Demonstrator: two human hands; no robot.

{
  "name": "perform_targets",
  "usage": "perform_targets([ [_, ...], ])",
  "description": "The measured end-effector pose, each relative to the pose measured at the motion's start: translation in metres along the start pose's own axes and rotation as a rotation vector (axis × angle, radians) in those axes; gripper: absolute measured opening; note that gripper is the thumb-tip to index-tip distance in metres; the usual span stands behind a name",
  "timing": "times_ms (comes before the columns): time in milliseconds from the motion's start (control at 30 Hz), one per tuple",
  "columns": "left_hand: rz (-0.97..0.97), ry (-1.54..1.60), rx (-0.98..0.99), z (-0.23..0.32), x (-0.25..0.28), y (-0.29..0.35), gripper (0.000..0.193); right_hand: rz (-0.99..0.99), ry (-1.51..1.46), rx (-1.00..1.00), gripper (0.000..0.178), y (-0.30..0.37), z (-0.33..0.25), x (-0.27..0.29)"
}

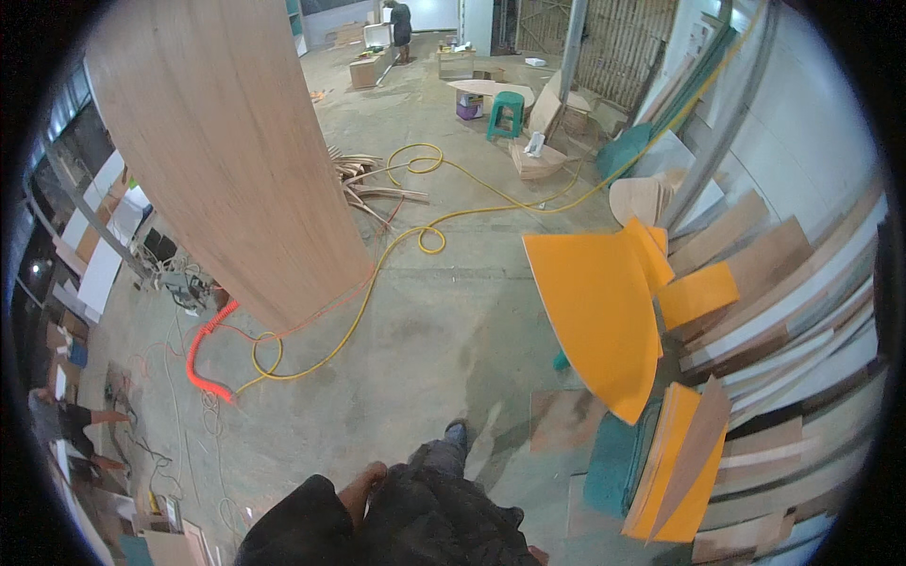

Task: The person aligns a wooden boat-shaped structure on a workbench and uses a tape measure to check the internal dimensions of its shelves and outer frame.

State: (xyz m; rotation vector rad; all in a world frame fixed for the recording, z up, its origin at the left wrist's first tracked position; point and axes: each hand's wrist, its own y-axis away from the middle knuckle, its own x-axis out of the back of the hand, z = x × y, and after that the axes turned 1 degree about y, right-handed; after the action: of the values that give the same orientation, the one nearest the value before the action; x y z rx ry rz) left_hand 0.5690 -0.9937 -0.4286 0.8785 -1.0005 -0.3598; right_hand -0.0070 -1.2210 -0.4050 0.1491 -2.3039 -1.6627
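My left hand (376, 474) shows beside my dark clothing at the lower middle, below a dark sleeve. Its fingers are too small and partly hidden to make out. Of my right hand (538, 555), only a sliver appears at the bottom edge, so its fingers stay out of sight. No object can be seen in either hand. One of my shoes (457, 435) stands on the concrete floor (406, 330). To the right, the nearest things are a stack of yellow and brown boards (678, 462) and a large yellow curved panel (604, 311).
A tall plywood panel (226, 160) rises ahead on the left. Across the floor run a yellow hose (349, 340) and an orange coiled hose (192, 363). Wood strips (357, 179) lie beyond, near a green stool (506, 115). People work at far back (401, 24) and left (66, 424).
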Motion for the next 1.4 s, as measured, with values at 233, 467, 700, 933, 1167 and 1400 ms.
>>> perform_targets([
  [233,0.208,0.447,0.268,0.022,0.237,-0.090,0.046,-0.103,0.018,-0.009,0.029,-0.015,-0.198,-0.096],
  [467,0.343,0.431,-0.040,0.051,0.415,-0.178,0.047,-0.068,0.222,0.207,0.035,-0.040,-0.433,-0.199],
  [700,0.046,0.511,0.294,0.004,0.438,-0.269,0.042,-0.055,0.304,-0.029,0.028,-0.164,-0.575,-0.262],
  [933,0.061,0.480,0.443,-0.089,0.555,-0.305,0.051,-0.263,0.422,0.157,0.014,-0.191,-0.773,-0.371],
  [1167,0.214,0.660,0.398,-0.101,0.690,-0.416,0.042,-0.140,0.325,0.752,0.021,-0.140,-1.035,-0.460],
  [1400,0.269,0.583,0.176,-0.210,0.795,-0.559,0.050,-0.059,0.325,0.664,0.026,-0.239,-1.096,-0.525],
])
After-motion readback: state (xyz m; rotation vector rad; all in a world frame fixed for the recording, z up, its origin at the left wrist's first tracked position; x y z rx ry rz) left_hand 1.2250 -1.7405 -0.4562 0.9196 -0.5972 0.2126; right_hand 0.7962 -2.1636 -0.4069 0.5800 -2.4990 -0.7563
